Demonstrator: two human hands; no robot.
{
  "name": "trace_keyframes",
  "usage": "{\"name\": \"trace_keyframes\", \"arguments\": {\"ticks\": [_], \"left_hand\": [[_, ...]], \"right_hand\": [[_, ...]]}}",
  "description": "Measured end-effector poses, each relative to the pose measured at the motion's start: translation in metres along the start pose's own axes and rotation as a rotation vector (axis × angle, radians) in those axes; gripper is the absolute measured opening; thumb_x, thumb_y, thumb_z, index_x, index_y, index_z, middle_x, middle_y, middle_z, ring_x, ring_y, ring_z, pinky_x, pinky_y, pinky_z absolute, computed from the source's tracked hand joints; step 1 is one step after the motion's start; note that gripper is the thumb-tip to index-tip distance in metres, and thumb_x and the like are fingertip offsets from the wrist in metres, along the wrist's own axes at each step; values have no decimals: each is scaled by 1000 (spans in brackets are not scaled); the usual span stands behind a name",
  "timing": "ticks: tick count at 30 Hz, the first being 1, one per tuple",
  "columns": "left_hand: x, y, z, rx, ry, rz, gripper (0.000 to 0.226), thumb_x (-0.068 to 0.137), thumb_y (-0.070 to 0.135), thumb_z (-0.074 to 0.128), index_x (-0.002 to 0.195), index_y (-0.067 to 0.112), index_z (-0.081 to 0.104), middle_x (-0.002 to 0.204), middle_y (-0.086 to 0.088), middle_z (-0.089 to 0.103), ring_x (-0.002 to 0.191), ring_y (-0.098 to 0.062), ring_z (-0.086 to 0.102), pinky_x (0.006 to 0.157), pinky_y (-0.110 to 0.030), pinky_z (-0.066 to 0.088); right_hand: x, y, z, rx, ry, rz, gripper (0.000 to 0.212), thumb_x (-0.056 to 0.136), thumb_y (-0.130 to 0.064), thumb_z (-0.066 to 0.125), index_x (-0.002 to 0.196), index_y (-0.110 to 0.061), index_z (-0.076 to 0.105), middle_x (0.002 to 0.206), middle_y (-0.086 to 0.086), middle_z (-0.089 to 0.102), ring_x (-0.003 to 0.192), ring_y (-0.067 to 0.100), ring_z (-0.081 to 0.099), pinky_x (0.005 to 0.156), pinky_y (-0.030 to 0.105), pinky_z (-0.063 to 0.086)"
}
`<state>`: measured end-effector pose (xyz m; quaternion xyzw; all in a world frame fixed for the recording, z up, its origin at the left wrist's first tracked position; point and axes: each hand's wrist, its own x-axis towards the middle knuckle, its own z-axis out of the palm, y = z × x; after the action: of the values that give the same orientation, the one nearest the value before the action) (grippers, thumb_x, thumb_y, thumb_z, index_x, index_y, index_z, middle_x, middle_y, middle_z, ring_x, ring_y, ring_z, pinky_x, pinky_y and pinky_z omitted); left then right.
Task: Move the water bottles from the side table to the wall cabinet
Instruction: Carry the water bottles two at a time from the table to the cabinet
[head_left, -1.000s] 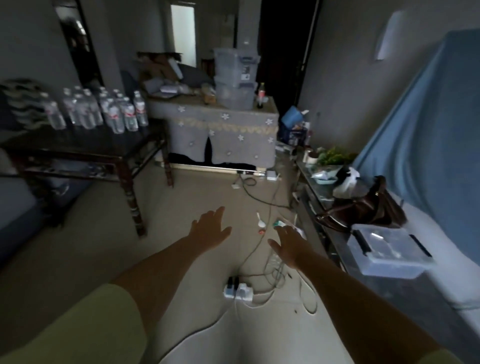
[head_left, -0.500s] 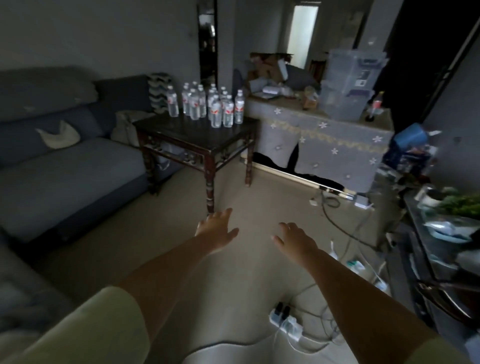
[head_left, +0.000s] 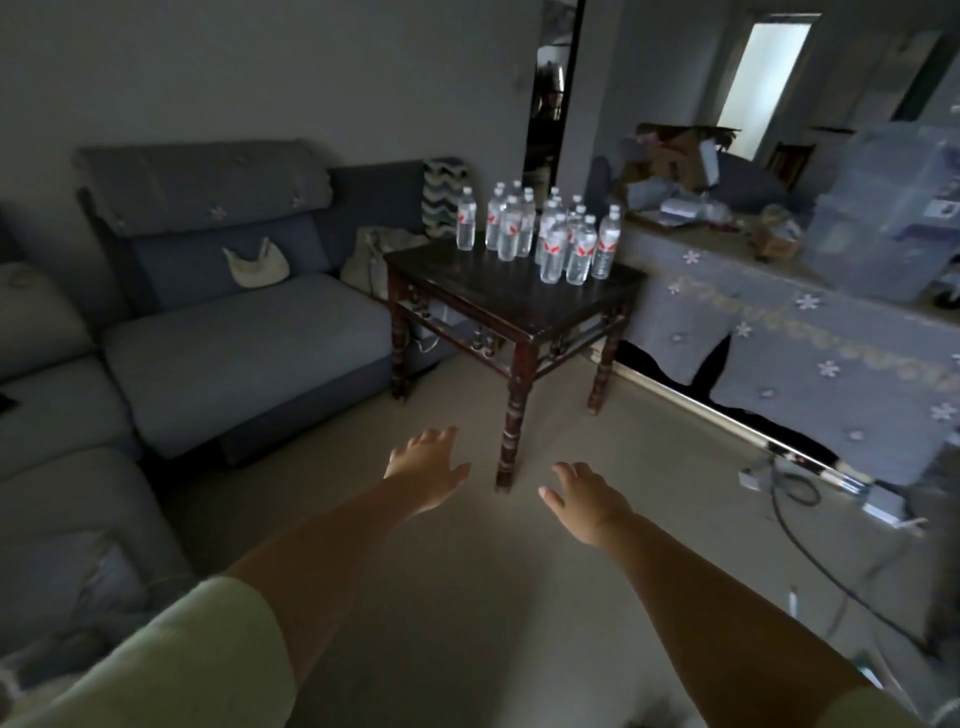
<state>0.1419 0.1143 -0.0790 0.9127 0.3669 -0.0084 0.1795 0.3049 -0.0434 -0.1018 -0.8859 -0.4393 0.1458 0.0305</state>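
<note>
Bottles are seen upright in a tight cluster on the far half of the dark wooden bench, all capped, with red-marked labels; one bottle is set slightly apart at the left of the group. An exact count cannot be told, since the back rows are hidden by the front ones. No bottle is touched by either hand.

Left hand is held out over the floor, palm down, fingers spread and relaxed, nothing gripped. Right hand is held the same way just right of it, fingers spread, thumb out, nothing gripped. Both hands are well short of the bench top, at the level of the near bench leg, which is seen between them. Both forearms are bare; a pale green sleeve is seen at the lower left.

A blue-grey sofa is placed left of the bench, with a pale cap-like item lying against its backrest. A bag is wedged between sofa and bench. Right of the bench, a long surface draped in a grey flowered cloth is loaded with cardboard and papers and clear plastic bins. Cables are strewn on the floor at the right. A lit doorway is seen at the back. The room is dim and edges are blurred.
</note>
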Motion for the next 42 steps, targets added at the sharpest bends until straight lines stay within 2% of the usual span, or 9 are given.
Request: {"name": "trace_keyframes", "arguments": {"ticks": [6, 10, 13, 20, 24, 26, 31, 35, 42], "left_hand": [[95, -29, -47, 43, -14, 59, 65, 97, 46, 44, 151, 22, 18, 154, -7, 28, 140, -27, 30, 113, -45, 27], [162, -44, -74, -18, 21, 19, 64, 95, 47, 47, 149, 20, 25, 151, -9, 35, 137, -29, 35, 110, -44, 34], [194, -36, -77, -50, -3, 29, 66, 96, 47, 47, 150, 18, 23, 152, -10, 32, 139, -30, 33, 112, -46, 32], [284, -24, -67, -59, -47, 56, 64, 97, 44, 46, 151, 18, 22, 153, -10, 32, 140, -29, 33, 112, -45, 32], [367, -31, -78, -117, -22, 16, 57, 94, 44, 48, 145, 27, 32, 144, -9, 44, 125, -30, 49, 98, -47, 47], [407, -26, -85, -147, -25, 3, 53, 93, 44, 48, 140, 24, 38, 138, -9, 48, 120, -32, 52, 94, -47, 49], [497, 7, -90, -170, 25, 23, 61, 96, 42, 49, 147, 14, 31, 143, -12, 44, 127, -31, 47, 103, -46, 42], [543, 26, -82, -161, -44, 32, 63, 96, 43, 49, 149, 17, 27, 144, -11, 43, 124, -29, 50, 102, -45, 44], [653, 18, -83, -136, -103, 54, 64, 96, 46, 48, 149, 18, 25, 147, -12, 38, 124, -30, 49, 102, -44, 43]], "right_hand": [[102, -39, -31, 38, 30, 7, 55, 100, -47, 36, 146, -17, 33, 141, 12, 42, 127, 30, 46, 103, 41, 41], [151, -58, -44, 47, 1, -16, 56, 101, -47, 34, 147, -16, 31, 144, 12, 38, 129, 31, 43, 104, 41, 39], [175, -57, -51, 40, -2, -7, 55, 101, -47, 34, 147, -16, 32, 144, 12, 39, 129, 31, 44, 103, 41, 40], [261, -21, -71, 65, -21, 88, 50, 101, -44, 36, 143, -17, 35, 139, 11, 43, 124, 26, 49, 97, 35, 42], [337, 3, -90, 125, -5, 92, 50, 101, -44, 38, 143, -17, 36, 140, 11, 46, 127, 26, 49, 101, 38, 42], [374, 15, -99, 146, -11, 76, 51, 100, -44, 39, 143, -16, 37, 140, 11, 48, 128, 26, 49, 103, 39, 42], [462, 55, -126, 153, -18, 87, 54, 100, -44, 40, 146, -15, 34, 145, 14, 41, 131, 31, 45, 104, 40, 39], [516, 79, -140, 150, -44, 130, 55, 100, -44, 38, 146, -15, 32, 145, 15, 39, 130, 33, 45, 103, 41, 38], [612, 103, -142, 136, -87, 180, 58, 100, -49, 34, 148, -17, 28, 145, 16, 35, 129, 35, 44, 105, 47, 40]]}}
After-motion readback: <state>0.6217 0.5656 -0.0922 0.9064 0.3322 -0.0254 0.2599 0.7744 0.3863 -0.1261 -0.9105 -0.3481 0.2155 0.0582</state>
